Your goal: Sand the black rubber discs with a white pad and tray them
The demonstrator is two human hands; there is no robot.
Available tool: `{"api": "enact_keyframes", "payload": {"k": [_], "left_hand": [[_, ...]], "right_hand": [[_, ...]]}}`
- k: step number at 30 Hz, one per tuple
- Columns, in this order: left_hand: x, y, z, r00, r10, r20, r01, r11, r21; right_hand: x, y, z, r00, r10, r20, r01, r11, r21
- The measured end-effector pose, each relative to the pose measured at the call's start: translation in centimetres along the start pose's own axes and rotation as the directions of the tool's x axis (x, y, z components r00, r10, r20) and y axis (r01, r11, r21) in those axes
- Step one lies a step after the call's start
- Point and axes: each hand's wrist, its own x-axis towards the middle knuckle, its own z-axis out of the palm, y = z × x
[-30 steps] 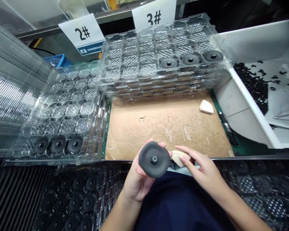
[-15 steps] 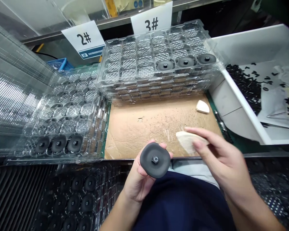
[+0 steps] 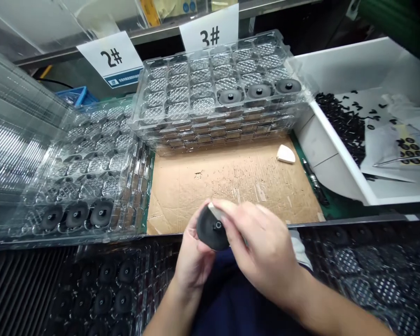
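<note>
In my left hand [image 3: 192, 254] is a black rounded disc-like part [image 3: 210, 233] with a small raised post at its middle, its face turned up. My right hand [image 3: 262, 247] pinches a pale off-white pad [image 3: 216, 211] and holds it against the upper face of the disc, close to the post. Most of the pad is hidden by my right fingers. Beyond both hands, a second off-white wedge-shaped pad [image 3: 286, 154] lies on the cardboard sheet [image 3: 182, 196].
Stacked clear trays [image 3: 196, 119] stand at the back, with three black parts in the top one. More clear trays [image 3: 87, 175] are on the left. At right, a white bin [image 3: 339, 158] holds small black pieces and tweezers [image 3: 402, 160]. A pen [image 3: 314, 181] lies beside it.
My right hand has moved left with the pad, from beside the black part onto its face. My left hand still holds the part, now slightly turned. The view has shifted a little.
</note>
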Motion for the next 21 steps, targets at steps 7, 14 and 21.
{"api": "enact_keyframes", "payload": {"k": [7,14,21], "left_hand": [[0.5,0.8,0.8,0.992,0.079,0.094,-0.069,0.992,-0.106],[0.5,0.4,1.7,0.997,0.034,0.062,-0.026,0.992,-0.12],[0.2,0.0,0.4,0.998,-0.056,-0.015,0.055,0.997,-0.058]], "right_hand": [[-3.0,3.3,-2.1,0.854,0.459,0.246,-0.517,0.694,0.501],[-1.4,2.3,-2.6,0.899,0.426,-0.101,-0.371,0.864,0.342],[0.9,-0.3,-0.4,0.955,-0.072,0.287,0.002,0.971,0.239]]}}
